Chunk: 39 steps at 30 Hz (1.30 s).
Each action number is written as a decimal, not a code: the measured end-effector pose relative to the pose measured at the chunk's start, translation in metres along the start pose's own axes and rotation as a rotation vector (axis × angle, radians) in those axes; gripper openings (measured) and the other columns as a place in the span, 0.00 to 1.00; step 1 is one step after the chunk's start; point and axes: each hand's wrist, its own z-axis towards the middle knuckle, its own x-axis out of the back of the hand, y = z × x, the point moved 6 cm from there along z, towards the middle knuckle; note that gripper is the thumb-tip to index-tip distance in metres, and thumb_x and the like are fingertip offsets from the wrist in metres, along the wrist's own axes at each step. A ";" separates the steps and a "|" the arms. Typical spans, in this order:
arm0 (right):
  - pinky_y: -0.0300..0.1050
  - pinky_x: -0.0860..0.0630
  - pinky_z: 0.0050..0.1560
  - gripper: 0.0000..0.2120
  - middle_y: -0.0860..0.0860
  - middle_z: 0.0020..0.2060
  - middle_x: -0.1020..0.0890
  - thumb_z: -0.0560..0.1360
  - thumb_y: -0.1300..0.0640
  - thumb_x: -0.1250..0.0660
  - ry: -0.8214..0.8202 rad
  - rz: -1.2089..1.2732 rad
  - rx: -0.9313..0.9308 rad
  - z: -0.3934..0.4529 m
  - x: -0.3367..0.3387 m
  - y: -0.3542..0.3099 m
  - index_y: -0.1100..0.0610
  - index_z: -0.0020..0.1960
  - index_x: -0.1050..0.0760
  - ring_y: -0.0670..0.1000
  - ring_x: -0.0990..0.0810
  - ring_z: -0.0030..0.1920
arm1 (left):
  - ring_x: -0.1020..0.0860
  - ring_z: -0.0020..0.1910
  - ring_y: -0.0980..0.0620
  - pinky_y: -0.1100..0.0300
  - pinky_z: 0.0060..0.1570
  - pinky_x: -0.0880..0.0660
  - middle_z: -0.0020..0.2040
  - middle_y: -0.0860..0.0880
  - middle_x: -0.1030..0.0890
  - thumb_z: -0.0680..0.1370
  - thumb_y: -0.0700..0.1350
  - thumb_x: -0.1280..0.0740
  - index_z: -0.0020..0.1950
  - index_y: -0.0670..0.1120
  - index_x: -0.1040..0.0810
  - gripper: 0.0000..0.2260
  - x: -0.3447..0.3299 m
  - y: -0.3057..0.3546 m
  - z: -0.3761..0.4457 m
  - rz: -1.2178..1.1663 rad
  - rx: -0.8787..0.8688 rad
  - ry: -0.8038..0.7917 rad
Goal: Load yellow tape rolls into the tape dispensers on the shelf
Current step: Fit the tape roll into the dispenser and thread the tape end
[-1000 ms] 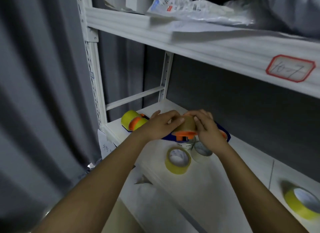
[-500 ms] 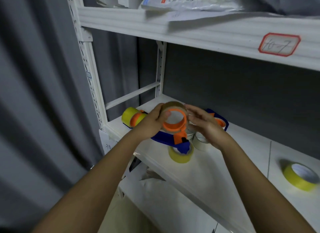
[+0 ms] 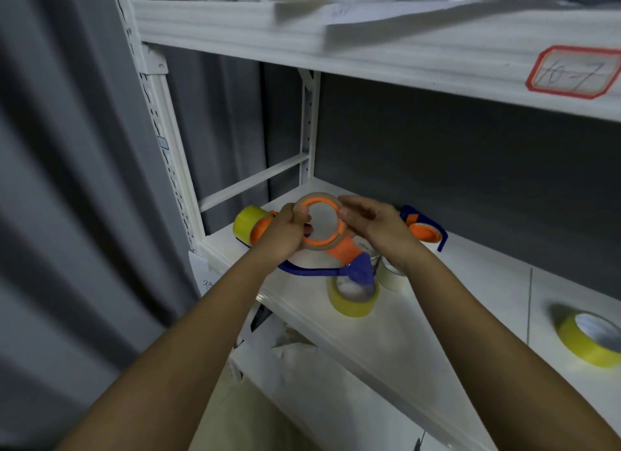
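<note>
Shelving fills the view, white metal shelf (image 3: 437,319) running right, with a red-bordered label (image 3: 573,72) on the upper board's edge. Both hands are raised just above the shelf and close together around one blue and orange tape dispenser (image 3: 336,249). Compared with half a second ago the dispenser's orange ring sits a touch higher and faces the camera more squarely, its tan, nearly spent roll (image 3: 317,224) wrapped around it. Left hand (image 3: 284,237) grips the ring's left rim, fingers curled over it; right hand (image 3: 376,224) pinches the right rim with thumb and fingertips, tighter in than before. Dispenser's blue handle hangs down over a yellow tape roll (image 3: 353,297) lying flat on the shelf, unmoved. A pale roll (image 3: 389,276) stands just beside it under the right wrist. Second dispenser (image 3: 423,230) rests behind the right hand, and a loaded yellow one (image 3: 250,224) behind the left. Far right, another yellow roll (image 3: 593,338) lies flat, well apart.
</note>
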 end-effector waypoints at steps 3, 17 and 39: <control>0.31 0.27 0.46 0.22 0.44 0.56 0.25 0.76 0.51 0.35 -0.074 -0.111 0.001 0.006 -0.005 -0.005 0.52 0.69 0.31 0.39 0.25 0.50 | 0.24 0.48 0.55 0.64 0.41 0.26 0.53 0.52 0.25 0.83 0.44 0.49 0.63 0.51 0.34 0.10 0.005 0.000 0.003 -0.036 0.006 0.086; 0.34 0.32 0.59 0.25 0.46 0.60 0.23 0.74 0.61 0.31 -0.214 -0.337 0.181 0.025 -0.046 0.002 0.52 0.69 0.32 0.45 0.26 0.61 | 0.24 0.41 0.55 0.66 0.34 0.24 0.44 0.50 0.26 0.81 0.42 0.42 0.51 0.51 0.37 0.05 0.037 -0.024 0.006 0.041 0.008 0.146; 0.35 0.22 0.45 0.25 0.50 0.57 0.24 0.69 0.62 0.26 -0.275 -0.106 0.015 0.042 -0.060 -0.003 0.56 0.64 0.29 0.47 0.20 0.49 | 0.28 0.55 0.52 0.57 0.56 0.27 0.62 0.44 0.28 0.81 0.38 0.44 0.66 0.47 0.35 0.14 0.061 0.000 -0.004 0.164 -0.102 0.245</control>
